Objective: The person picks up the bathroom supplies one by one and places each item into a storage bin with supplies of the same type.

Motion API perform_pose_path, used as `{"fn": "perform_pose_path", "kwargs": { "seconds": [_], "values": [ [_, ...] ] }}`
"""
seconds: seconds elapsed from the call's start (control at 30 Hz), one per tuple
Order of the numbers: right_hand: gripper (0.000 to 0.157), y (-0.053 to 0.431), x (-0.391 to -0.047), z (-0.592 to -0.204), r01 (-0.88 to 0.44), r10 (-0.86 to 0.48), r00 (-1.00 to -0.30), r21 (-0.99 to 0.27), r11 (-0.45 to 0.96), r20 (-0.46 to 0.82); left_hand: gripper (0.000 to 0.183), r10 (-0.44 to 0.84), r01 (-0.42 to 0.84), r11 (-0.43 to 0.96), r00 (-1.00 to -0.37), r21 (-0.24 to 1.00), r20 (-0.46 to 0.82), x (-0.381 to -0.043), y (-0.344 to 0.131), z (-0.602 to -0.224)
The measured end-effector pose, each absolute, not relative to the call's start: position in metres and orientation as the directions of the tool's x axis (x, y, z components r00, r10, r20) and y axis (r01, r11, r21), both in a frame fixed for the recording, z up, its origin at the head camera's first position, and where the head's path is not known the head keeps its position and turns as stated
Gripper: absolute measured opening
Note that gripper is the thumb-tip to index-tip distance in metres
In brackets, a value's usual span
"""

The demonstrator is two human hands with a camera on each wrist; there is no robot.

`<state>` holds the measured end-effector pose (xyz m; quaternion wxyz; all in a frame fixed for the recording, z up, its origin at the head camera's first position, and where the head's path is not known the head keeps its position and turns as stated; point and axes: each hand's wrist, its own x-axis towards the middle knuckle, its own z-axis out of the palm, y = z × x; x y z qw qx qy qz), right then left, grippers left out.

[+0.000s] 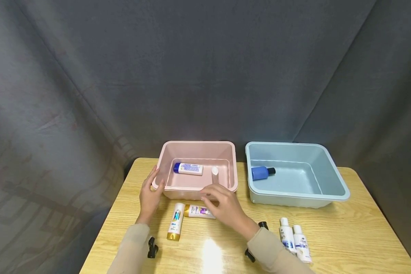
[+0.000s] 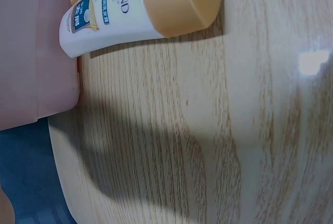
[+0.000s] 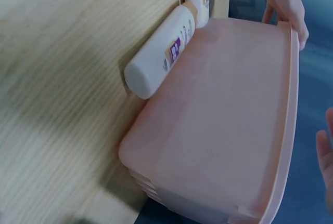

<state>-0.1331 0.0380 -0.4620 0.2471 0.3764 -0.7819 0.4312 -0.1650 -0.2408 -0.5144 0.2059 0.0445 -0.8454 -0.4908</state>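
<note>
My left hand grips the left front corner of the pink bin, with its rim between thumb and fingers. My right hand is over the bin's front rim, its thumb and fingers apart and nothing between them. Just beyond it inside the bin is a white bottle, partly hidden by the front wall. A white bottle with a blue cap lies in the same bin. In front lie a gold-capped white bottle and a gold-capped bottle with a purple label, partly behind my right hand.
A light blue bin stands to the right, a blue bottle with a black cap lying in it. Two white bottles lie at the front right. A dark-capped item is mostly hidden by my right forearm. A grey curtain hangs behind.
</note>
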Motion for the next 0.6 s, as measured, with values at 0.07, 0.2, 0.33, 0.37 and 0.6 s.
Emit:
{"fn": "perform_pose_path", "kwargs": {
  "seconds": [0.07,0.2,0.33,0.37,0.6],
  "values": [
    [0.018,0.038,-0.131,-0.464,-0.804,-0.382,-0.592,-0.487,0.341,0.71,0.045,-0.278,0.13,0.515,-0.91,0.847,0.308,-0.165,-0.241,-0.515],
    [0.018,0.038,-0.127,-0.468,-0.812,-0.395,-0.581,-0.474,0.34,0.712,0.045,-0.276,0.146,0.513,-0.905,0.846,0.324,-0.165,-0.241,-0.516],
    [0.021,0.037,-0.123,-0.474,-0.798,-0.409,-0.6,-0.481,0.363,0.688,0.045,-0.275,0.157,0.512,-0.901,0.844,0.335,-0.165,-0.241,-0.516],
    [0.022,0.037,-0.122,-0.476,-0.796,-0.411,-0.603,-0.478,0.371,0.684,0.045,-0.275,0.159,0.512,-0.901,0.844,0.336,-0.165,-0.241,-0.516],
    [0.025,0.036,-0.119,-0.493,-0.765,-0.43,-0.643,-0.503,0.402,0.634,0.045,-0.275,0.159,0.508,-0.901,0.846,0.335,-0.165,-0.241,-0.517]
  ]
}}
